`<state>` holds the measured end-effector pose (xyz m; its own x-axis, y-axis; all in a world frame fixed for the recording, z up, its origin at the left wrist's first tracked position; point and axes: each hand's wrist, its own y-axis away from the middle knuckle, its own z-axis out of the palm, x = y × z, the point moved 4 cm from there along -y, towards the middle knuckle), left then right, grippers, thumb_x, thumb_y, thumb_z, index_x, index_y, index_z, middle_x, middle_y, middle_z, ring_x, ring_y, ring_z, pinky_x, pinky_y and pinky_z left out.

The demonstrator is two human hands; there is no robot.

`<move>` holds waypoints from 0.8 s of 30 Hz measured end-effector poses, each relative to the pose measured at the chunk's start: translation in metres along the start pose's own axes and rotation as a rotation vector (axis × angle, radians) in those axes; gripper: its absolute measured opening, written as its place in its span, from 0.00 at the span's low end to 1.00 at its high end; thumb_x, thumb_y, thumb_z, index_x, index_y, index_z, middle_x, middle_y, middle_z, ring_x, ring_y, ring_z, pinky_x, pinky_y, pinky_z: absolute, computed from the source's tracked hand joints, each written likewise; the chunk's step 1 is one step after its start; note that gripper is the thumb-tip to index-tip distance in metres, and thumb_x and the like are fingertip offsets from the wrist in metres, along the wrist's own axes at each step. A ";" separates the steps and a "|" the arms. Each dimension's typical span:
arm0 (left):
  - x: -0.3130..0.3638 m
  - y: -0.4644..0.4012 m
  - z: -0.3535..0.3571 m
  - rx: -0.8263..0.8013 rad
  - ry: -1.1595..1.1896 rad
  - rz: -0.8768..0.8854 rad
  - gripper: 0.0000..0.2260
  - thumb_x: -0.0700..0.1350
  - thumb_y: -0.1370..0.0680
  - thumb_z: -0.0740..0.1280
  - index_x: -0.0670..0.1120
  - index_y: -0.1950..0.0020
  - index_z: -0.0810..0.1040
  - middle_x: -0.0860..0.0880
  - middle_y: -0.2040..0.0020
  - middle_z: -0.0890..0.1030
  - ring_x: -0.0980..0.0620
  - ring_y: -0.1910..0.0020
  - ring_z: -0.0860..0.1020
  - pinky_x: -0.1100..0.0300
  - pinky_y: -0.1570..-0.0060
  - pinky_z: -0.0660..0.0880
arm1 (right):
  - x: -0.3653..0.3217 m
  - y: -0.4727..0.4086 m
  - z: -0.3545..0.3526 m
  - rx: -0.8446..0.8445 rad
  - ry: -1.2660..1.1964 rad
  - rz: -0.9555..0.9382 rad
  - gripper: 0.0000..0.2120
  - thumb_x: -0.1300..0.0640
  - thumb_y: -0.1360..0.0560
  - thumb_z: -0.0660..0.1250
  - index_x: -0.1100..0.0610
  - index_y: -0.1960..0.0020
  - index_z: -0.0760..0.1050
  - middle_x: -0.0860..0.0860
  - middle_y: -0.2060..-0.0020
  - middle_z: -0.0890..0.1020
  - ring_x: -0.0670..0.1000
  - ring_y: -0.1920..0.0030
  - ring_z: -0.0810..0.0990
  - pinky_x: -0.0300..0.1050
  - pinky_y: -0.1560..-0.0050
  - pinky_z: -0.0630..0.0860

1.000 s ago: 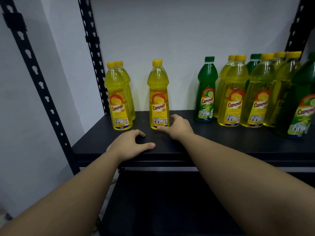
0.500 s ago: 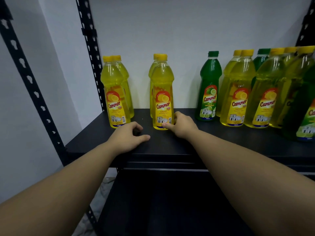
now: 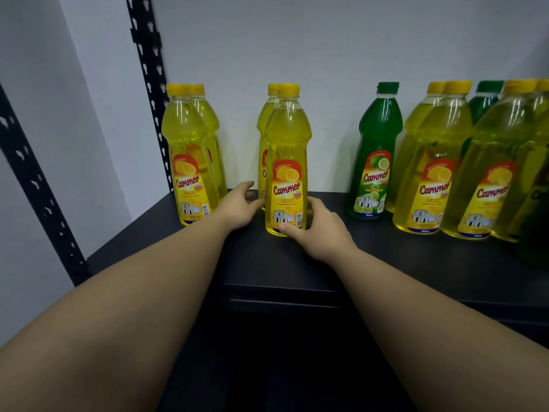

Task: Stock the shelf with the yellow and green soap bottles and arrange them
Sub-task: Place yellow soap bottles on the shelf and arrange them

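Your right hand (image 3: 319, 233) is curled round the base of the front yellow bottle (image 3: 286, 173), which stands upright on the black shelf (image 3: 297, 263). Your thumb lies across the bottom of its label and the other fingers (image 3: 310, 203) wrap behind its right side. Your left hand (image 3: 237, 208) sits just left of that same bottle, its fingers loosely bent and reaching toward the bottle's lower left side; whether they actually touch it or the one behind cannot be told, and they hold nothing you can see.

Directly behind the front yellow bottle stands a second yellow bottle (image 3: 265, 138), mostly hidden, only its cap and left edge showing. To the left of the front yellow bottle, near the black slotted upright (image 3: 148, 84), stands a pair of yellow bottles (image 3: 187, 162), one behind the other, both upright with labels facing you.

To the right of the front yellow bottle, with a clear gap of shelf between, stands a green lime bottle (image 3: 375, 156), upright. Farther right of it is a tight cluster of yellow bottles (image 3: 430, 179), touching or nearly touching one another, with another green bottle (image 3: 485, 99) showing behind them by its cap and shoulder. A dark green shape at the far right edge is too blurred to make out.

Behind everything is a plain white wall (image 3: 326, 40).
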<state>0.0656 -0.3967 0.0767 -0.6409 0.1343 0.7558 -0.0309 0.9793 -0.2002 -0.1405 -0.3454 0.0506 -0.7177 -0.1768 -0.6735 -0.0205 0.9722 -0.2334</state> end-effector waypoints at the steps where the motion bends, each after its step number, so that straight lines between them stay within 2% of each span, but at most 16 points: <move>1: 0.002 -0.004 0.003 -0.026 0.025 0.014 0.32 0.52 0.18 0.69 0.49 0.17 0.60 0.45 0.24 0.74 0.45 0.27 0.74 0.50 0.29 0.72 | 0.001 -0.001 0.001 0.001 -0.006 -0.003 0.47 0.18 0.45 0.63 0.35 0.30 0.62 0.45 0.40 0.82 0.53 0.38 0.79 0.59 0.39 0.78; 4: 0.007 -0.011 0.010 -0.072 0.094 0.041 0.28 0.48 0.16 0.67 0.51 0.18 0.62 0.46 0.27 0.76 0.45 0.29 0.76 0.55 0.38 0.75 | 0.004 -0.003 0.002 -0.001 -0.011 -0.012 0.44 0.18 0.43 0.60 0.34 0.31 0.64 0.45 0.41 0.82 0.53 0.39 0.79 0.59 0.40 0.78; 7: 0.004 -0.016 0.010 -0.070 0.151 0.025 0.28 0.47 0.18 0.70 0.52 0.20 0.65 0.47 0.31 0.80 0.46 0.33 0.79 0.50 0.36 0.77 | 0.004 -0.003 0.000 -0.006 -0.012 -0.014 0.39 0.22 0.37 0.65 0.37 0.31 0.65 0.46 0.41 0.82 0.53 0.39 0.79 0.60 0.40 0.78; 9: 0.002 -0.016 0.009 -0.074 0.152 0.017 0.27 0.46 0.18 0.70 0.52 0.20 0.65 0.48 0.32 0.80 0.48 0.35 0.79 0.50 0.37 0.78 | 0.005 -0.004 0.001 -0.006 -0.011 -0.012 0.36 0.26 0.33 0.68 0.38 0.30 0.65 0.46 0.40 0.82 0.53 0.38 0.79 0.61 0.39 0.78; 13: 0.006 -0.015 0.011 -0.091 0.196 0.037 0.26 0.44 0.18 0.71 0.51 0.22 0.67 0.50 0.37 0.82 0.53 0.43 0.81 0.62 0.51 0.78 | 0.007 -0.004 0.001 -0.002 -0.015 0.003 0.34 0.26 0.33 0.68 0.37 0.31 0.66 0.46 0.41 0.82 0.53 0.38 0.78 0.61 0.38 0.77; 15: 0.007 -0.014 0.013 -0.097 0.208 0.046 0.26 0.43 0.19 0.71 0.50 0.22 0.68 0.50 0.39 0.82 0.55 0.47 0.81 0.65 0.56 0.76 | 0.006 -0.004 0.001 0.001 -0.016 0.002 0.35 0.26 0.33 0.68 0.37 0.31 0.66 0.45 0.41 0.82 0.53 0.38 0.78 0.61 0.38 0.77; 19: 0.008 -0.014 0.015 -0.091 0.228 0.044 0.26 0.41 0.20 0.73 0.49 0.23 0.69 0.47 0.37 0.84 0.54 0.49 0.82 0.65 0.59 0.77 | 0.006 -0.004 0.001 0.007 -0.014 0.000 0.35 0.27 0.32 0.69 0.38 0.30 0.66 0.45 0.40 0.82 0.52 0.37 0.78 0.60 0.37 0.77; 22: 0.006 -0.012 0.014 -0.096 0.215 0.056 0.26 0.43 0.20 0.73 0.49 0.23 0.70 0.47 0.36 0.83 0.50 0.42 0.83 0.63 0.54 0.78 | 0.007 -0.004 0.001 0.013 -0.015 0.006 0.35 0.26 0.33 0.68 0.37 0.31 0.66 0.45 0.40 0.82 0.52 0.37 0.78 0.60 0.38 0.77; 24: 0.004 -0.008 0.012 -0.112 0.158 0.076 0.27 0.46 0.20 0.73 0.49 0.22 0.70 0.49 0.34 0.82 0.50 0.38 0.81 0.61 0.49 0.79 | 0.005 -0.003 0.000 0.014 -0.015 0.006 0.37 0.23 0.36 0.67 0.37 0.31 0.66 0.45 0.41 0.82 0.52 0.37 0.78 0.60 0.38 0.77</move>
<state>0.0542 -0.4062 0.0744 -0.5096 0.2216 0.8314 0.1035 0.9750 -0.1964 -0.1442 -0.3489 0.0480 -0.7073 -0.1730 -0.6854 -0.0059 0.9710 -0.2390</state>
